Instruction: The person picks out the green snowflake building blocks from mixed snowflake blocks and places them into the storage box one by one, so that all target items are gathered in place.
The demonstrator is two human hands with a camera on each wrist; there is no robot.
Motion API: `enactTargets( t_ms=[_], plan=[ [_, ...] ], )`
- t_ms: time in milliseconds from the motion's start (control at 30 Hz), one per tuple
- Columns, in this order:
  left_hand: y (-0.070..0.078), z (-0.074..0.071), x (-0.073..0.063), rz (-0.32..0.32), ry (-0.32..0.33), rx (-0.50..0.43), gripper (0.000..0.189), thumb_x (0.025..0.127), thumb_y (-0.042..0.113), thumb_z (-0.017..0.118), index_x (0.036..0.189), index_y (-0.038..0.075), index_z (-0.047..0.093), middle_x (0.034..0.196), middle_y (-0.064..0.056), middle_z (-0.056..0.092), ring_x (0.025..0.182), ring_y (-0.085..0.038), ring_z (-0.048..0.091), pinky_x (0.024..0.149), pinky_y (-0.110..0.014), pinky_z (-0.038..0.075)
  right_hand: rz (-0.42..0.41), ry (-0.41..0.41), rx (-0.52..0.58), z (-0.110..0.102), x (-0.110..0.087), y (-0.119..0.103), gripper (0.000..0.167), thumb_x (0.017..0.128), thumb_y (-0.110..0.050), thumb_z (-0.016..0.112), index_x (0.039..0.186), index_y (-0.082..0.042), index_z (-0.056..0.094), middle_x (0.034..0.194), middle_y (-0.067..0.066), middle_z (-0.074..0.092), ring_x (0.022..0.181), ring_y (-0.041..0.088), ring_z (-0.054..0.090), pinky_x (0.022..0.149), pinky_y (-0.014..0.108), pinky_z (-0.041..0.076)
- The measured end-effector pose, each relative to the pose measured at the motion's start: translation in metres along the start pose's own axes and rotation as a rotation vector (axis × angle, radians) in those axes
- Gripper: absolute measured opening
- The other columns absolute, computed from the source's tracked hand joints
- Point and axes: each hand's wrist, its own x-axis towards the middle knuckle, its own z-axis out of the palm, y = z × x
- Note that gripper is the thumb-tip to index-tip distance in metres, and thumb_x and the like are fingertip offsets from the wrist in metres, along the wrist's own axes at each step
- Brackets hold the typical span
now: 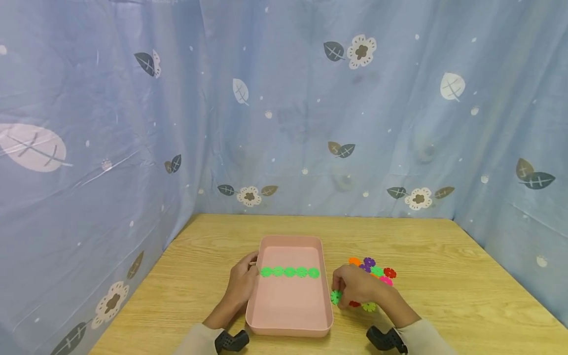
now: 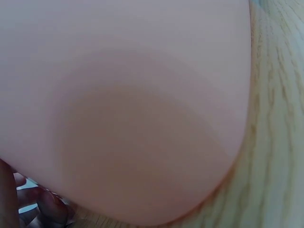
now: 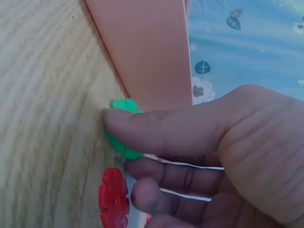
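Right grip (image 1: 355,290): pinches a green disc (image 3: 122,137) on the surface (image 1: 443,296), just right of the tray (image 1: 288,325).
Left grip (image 1: 243,282): fingers curled on the tray's left wall.
Tray: holds a green chain (image 1: 290,272).
Pile (image 1: 374,270): beyond the right grip.

Soft, even light fills the head view, with only faint shadows on the desk (image 1: 443,276) and wide-angle bending at the edges. The left wrist view is a blurred wash of pink tray (image 2: 133,95), too close to focus. The right wrist view is bright but soft, its near thumb (image 3: 161,126) slightly blurred.

Green snowflake disc (image 1: 336,297) pinched in right hand (image 1: 357,288), just right of pink tray (image 1: 288,329); tray flat on table, w/ row of 5 green discs (image 1: 290,272) across middle, left hand (image 1: 243,281) gripping left rim
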Motion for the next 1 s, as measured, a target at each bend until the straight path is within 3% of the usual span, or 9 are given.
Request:
enactTargets(
  t_ms=[167,400,667,833,1000],
  plan=[
    [0.001,-0.001,0.001,-0.006,-0.005,-0.006,0.048,0.098,0.006,0.041,0.143,-0.006,0.05,0.131,-0.022,0.061,0.097,-0.026,0.068,0.075,-0.028,0.054,-0.055,0.007,0.047,-0.007,-0.001,-0.002,0.017,0.081,0.005,0.076,0.086,-0.004,0.062,0.072,0.001,0.059,0.06,0.01,0.048,0.052,0.025,0.042],
    [0.001,-0.003,0.001,-0.008,0.028,0.029,0.048,0.096,0.005,0.042,0.142,-0.004,0.054,0.129,-0.02,0.064,0.097,-0.025,0.067,0.081,-0.036,0.053,-0.11,0.035,0.044,-0.018,-0.002,-0.008,0.011,0.088,0.004,0.067,0.086,-0.004,0.061,0.064,-0.003,0.051,0.051,0.006,0.043,0.049,0.022,0.038],
    [0.0,-0.003,0.001,-0.013,0.022,0.021,0.047,0.097,0.004,0.042,0.142,-0.003,0.054,0.129,-0.019,0.063,0.101,-0.025,0.065,0.088,-0.041,0.051,-0.167,0.128,0.132,-0.031,0.003,-0.014,0.005,0.093,0.001,0.064,0.09,0.0,0.059,0.069,0.005,0.055,0.059,0.03,0.055,0.055,0.03,0.049],
    [0.0,-0.001,0.002,0.004,0.024,0.032,0.046,0.098,0.005,0.041,0.141,-0.005,0.054,0.13,-0.02,0.063,0.104,-0.027,0.065,0.09,-0.044,0.051,-0.186,0.142,0.202,-0.027,0.016,-0.028,0.006,0.095,-0.002,0.065,0.093,0.001,0.061,0.074,0.01,0.059,0.063,0.033,0.057,0.058,0.033,0.051],
    [0.0,0.0,0.001,-0.002,0.036,0.027,0.046,0.098,0.005,0.04,0.141,-0.004,0.055,0.13,-0.02,0.063,0.108,-0.029,0.064,0.091,-0.046,0.05,-0.175,0.12,0.236,-0.022,0.035,-0.047,0.004,0.095,-0.001,0.064,0.093,0.0,0.061,0.077,0.019,0.061,0.063,0.031,0.059,0.053,0.029,0.045]
  ],
)
